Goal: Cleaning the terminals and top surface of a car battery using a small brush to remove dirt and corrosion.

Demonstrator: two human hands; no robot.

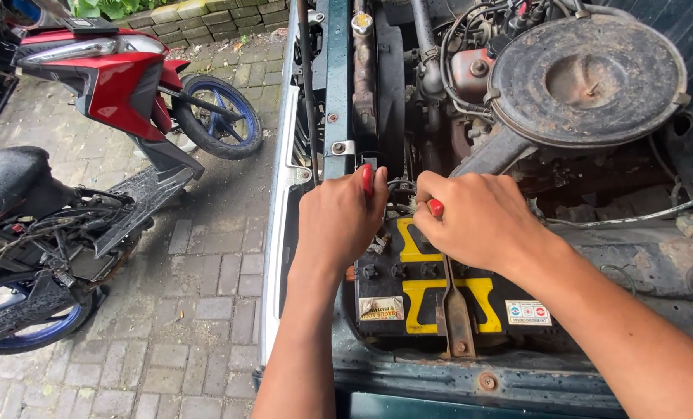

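A black car battery [408, 299] with yellow markings sits in the open engine bay, held by a rusty metal strap [456, 310]. My left hand [337, 221] is closed around a red-handled tool [367, 179] at the battery's far left corner. Closed on another red handle [435, 207], my right hand [478, 221] sits over the battery's far edge. What the tool tips touch is hidden behind my hands.
A large round rusty air filter housing [587, 77] sits at the back right, with hoses and wires around it. The car's front panel [470, 380] runs below the battery. A red scooter [106, 77] and a dark motorcycle [28, 233] stand on brick paving to the left.
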